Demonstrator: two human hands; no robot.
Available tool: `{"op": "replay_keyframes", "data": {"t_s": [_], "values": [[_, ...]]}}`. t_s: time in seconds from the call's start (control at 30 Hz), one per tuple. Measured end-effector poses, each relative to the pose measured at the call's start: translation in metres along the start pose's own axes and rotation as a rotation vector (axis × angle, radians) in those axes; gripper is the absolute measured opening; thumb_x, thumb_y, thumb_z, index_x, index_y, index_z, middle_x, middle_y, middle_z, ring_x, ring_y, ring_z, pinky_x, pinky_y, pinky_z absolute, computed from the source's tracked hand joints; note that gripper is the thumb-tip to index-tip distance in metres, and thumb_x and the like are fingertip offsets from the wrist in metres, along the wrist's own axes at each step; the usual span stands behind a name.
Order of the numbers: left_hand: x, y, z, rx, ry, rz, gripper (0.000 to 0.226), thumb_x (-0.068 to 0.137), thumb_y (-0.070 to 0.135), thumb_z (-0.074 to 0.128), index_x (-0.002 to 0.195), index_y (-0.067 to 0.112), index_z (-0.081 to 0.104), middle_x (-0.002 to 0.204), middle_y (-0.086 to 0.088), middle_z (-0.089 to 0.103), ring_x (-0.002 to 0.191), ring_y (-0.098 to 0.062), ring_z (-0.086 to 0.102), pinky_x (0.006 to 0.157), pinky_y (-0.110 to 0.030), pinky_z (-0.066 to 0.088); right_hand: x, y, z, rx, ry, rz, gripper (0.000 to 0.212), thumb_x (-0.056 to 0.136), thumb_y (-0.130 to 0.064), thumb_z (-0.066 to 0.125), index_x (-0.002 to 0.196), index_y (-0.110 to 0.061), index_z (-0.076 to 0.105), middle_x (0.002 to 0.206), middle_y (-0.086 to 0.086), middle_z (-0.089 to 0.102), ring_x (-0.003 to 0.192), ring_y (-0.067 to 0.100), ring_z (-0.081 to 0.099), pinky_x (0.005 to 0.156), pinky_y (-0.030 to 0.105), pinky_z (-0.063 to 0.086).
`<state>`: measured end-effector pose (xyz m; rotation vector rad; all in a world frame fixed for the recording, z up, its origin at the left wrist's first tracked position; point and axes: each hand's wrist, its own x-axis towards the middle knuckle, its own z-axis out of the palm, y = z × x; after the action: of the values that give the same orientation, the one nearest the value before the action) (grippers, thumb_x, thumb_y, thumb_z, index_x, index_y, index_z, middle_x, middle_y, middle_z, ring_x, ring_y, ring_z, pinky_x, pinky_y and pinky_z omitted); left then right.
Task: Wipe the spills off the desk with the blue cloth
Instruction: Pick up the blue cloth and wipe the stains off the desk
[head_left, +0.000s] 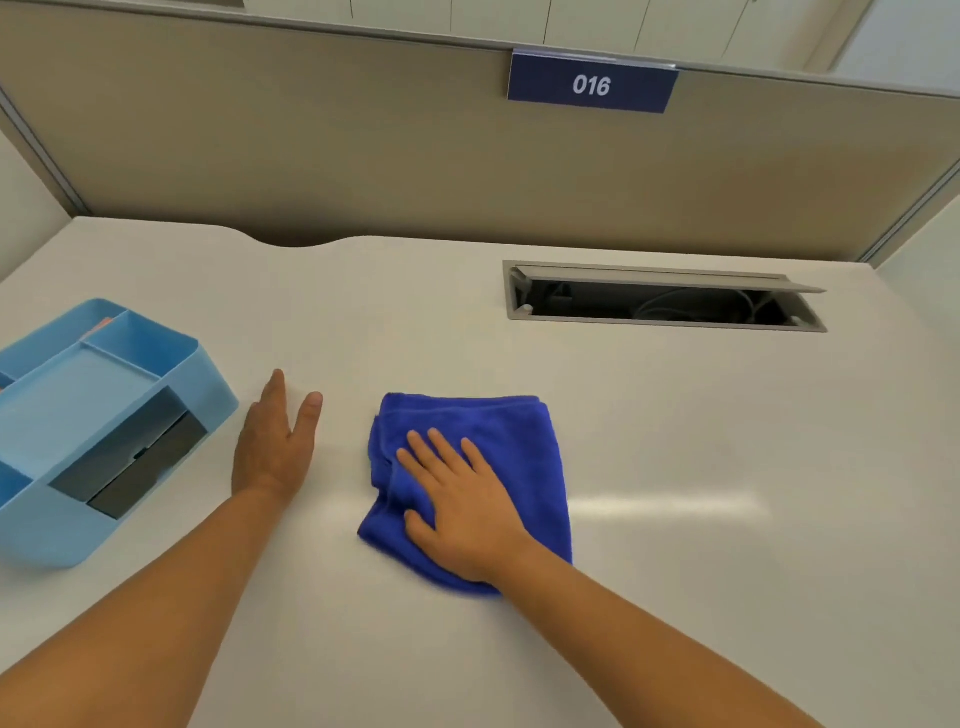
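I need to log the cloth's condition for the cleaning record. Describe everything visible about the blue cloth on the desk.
The blue cloth is a deep royal blue, with a soft, fuzzy pile like microfibre. It is folded into a rough square of several layers, with hemmed edges showing along its far side and bunched folds at its left. It lies flat on the white desk, near the middle, toward the front edge. The right hand presses palm-down on its near half, fingers spread. The left hand rests on the desk apart from it.

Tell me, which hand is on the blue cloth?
The right hand lies flat on the blue cloth, fingers spread. The left hand rests on the bare desk beside the light blue organizer, touching no cloth.
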<state>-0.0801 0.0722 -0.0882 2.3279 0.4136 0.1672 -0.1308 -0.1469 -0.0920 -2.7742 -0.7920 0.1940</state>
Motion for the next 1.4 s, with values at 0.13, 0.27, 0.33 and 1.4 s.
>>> {"op": "replay_keyframes", "data": {"t_s": [0.13,0.27,0.33,1.4], "values": [[-0.007,-0.001,-0.001,0.011,-0.033,0.009,0.064,0.093,0.051,0.027,0.148,0.023,0.012,0.157,-0.003,0.020,0.144,-0.024,0.018,0.115,-0.041,0.015,-0.051,0.053,-0.013,-0.011,0.072,0.245,0.063,0.092,-0.040,0.033,0.149,-0.025,0.011,0.159,-0.008,0.006,0.146,0.010,-0.003,0.120,0.038,-0.002],[-0.027,-0.006,-0.006,0.009,-0.048,0.014,0.064,0.093,0.050,0.029,0.148,0.022,0.012,0.157,-0.003,0.019,0.144,-0.024,0.017,0.115,-0.040,0.014,-0.066,0.115,-0.042,-0.027,0.155,0.561,0.061,0.094,-0.033,0.035,0.149,-0.020,0.012,0.160,-0.001,0.008,0.147,0.017,0.005,0.120,0.041,0.005],[-0.042,-0.009,-0.009,0.009,-0.058,0.005,0.063,0.093,0.049,0.030,0.148,0.023,0.012,0.157,-0.003,0.019,0.144,-0.024,0.016,0.115,-0.039,0.014,-0.075,0.137,-0.051,-0.007,0.192,0.727,0.060,0.096,-0.031,0.033,0.149,-0.016,0.011,0.160,0.003,0.009,0.147,0.020,0.005,0.120,0.043,0.008],[-0.079,-0.023,-0.013,-0.003,-0.041,0.024,0.065,0.092,0.050,0.032,0.148,0.023,0.014,0.157,0.001,0.019,0.144,-0.025,0.016,0.115,-0.037,0.014,-0.054,0.100,-0.039,0.023,0.229,0.828,0.059,0.097,-0.034,0.029,0.149,-0.013,0.010,0.160,0.006,0.008,0.147,0.024,0.004,0.120,0.045,0.006]]}}
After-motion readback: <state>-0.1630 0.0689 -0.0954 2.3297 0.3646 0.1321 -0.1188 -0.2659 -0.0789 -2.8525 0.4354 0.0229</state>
